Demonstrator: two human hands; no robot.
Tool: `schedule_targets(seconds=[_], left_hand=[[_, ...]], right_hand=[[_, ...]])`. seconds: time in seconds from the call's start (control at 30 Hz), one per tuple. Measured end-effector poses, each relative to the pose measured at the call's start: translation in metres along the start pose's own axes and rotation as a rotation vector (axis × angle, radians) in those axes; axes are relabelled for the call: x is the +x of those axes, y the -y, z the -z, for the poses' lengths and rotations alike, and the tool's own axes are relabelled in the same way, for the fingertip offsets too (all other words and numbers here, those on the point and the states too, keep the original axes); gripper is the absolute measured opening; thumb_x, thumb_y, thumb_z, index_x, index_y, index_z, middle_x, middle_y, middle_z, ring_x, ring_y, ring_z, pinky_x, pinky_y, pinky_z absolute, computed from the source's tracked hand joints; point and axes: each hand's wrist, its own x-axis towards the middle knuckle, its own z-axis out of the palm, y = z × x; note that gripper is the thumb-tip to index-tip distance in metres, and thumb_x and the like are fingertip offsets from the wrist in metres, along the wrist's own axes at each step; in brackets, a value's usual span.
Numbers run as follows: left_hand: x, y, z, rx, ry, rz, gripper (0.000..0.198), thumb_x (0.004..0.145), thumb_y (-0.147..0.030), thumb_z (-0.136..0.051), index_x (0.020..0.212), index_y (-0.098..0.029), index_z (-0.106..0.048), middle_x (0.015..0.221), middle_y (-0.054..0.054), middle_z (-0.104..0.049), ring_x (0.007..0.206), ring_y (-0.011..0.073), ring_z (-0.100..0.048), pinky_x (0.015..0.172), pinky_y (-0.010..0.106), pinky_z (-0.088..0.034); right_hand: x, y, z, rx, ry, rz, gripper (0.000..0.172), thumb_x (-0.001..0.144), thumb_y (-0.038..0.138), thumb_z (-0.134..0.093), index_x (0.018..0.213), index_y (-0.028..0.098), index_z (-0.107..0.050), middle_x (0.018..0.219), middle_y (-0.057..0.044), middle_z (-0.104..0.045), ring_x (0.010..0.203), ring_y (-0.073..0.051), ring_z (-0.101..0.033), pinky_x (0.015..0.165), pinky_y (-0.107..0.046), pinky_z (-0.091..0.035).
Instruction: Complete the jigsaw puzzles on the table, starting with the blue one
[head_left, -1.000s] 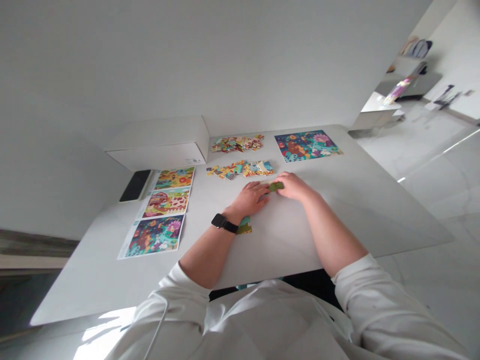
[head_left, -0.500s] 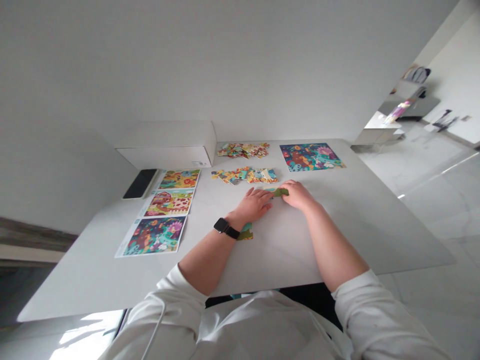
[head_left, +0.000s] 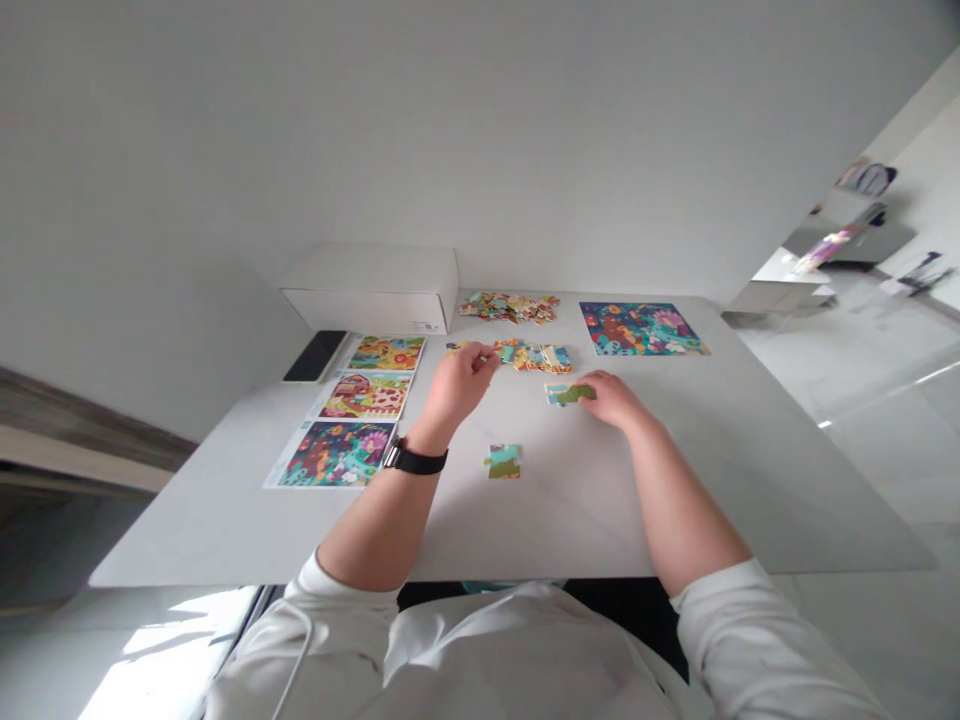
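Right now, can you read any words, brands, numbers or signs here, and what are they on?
Nothing is legible.
White box: small print and a dark mark at its front's lower right, too small to read.
Picture sheets: tiny marks in the left margin, too blurred to read.

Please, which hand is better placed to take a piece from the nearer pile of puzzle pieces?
Probably the left hand: its fingertips are right at the nearer pile. The right hand is farther from it, its fingers at the green-and-blue piece.
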Motion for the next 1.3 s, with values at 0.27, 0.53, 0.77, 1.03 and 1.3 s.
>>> schedule_targets(seconds=[0.27,0.53,0.77,1.03,1.3], left_hand=[[-0.026,0.04,-0.036,0.084,0.182,0.145,0.056,0.099,-0.051,-0.052,0.054,-0.022,-0.035,0.055,-0.002,-0.029,0.057,0.014,-0.029,0.06,0.034,-0.019],[-0.014,0.056,-0.044,0.115,0.111,0.15,0.05,0.098,-0.047,-0.052,0.058,-0.023,-0.036,0.056,-0.001,-0.037,0.058,0.0156,-0.031,0.061,0.034,-0.02],[-0.015,0.053,-0.042,0.109,0.144,0.166,0.045,0.099,-0.044,-0.053,0.062,-0.023,-0.038,0.059,-0.001,-0.044,0.059,0.0157,-0.036,0.061,0.032,-0.022],[-0.014,0.056,-0.044,0.076,0.138,0.178,0.043,0.098,-0.047,-0.052,0.064,-0.023,-0.041,0.061,0.0,-0.048,0.062,0.0161,-0.038,0.062,0.031,-0.023],[-0.015,0.055,-0.041,0.019,0.086,0.175,0.042,0.097,-0.046,-0.052,0.065,-0.023,-0.04,0.06,-0.003,-0.042,0.063,0.0146,-0.036,0.063,0.03,-0.024]], right_hand=[[0.001,-0.004,-0.003,0.079,-0.146,-0.072,0.033,0.09,0.015,-0.067,0.121,0.02,-0.079,0.126,-0.012,-0.076,0.114,-0.025,-0.072,0.109,-0.04,-0.054],[0.028,0.0,0.004,0.153,-0.293,-0.136,0.034,0.093,0.018,-0.064,0.124,0.022,-0.078,0.127,-0.011,-0.079,0.112,-0.026,-0.074,0.106,-0.043,-0.056],[0.092,-0.012,0.012,0.059,-0.047,-0.144,0.04,0.086,0.022,-0.081,0.125,0.02,-0.079,0.123,-0.012,-0.081,0.107,-0.025,-0.076,0.1,-0.039,-0.057],[0.11,-0.018,0.008,0.111,0.044,-0.124,0.045,0.07,0.016,-0.09,0.114,0.02,-0.08,0.118,-0.012,-0.082,0.101,-0.027,-0.077,0.095,-0.04,-0.059],[0.084,-0.012,0.012,0.421,-0.043,-0.225,0.026,0.071,0.03,-0.087,0.087,0.02,-0.07,0.087,-0.004,-0.077,0.082,-0.022,-0.07,0.087,-0.037,-0.057]])
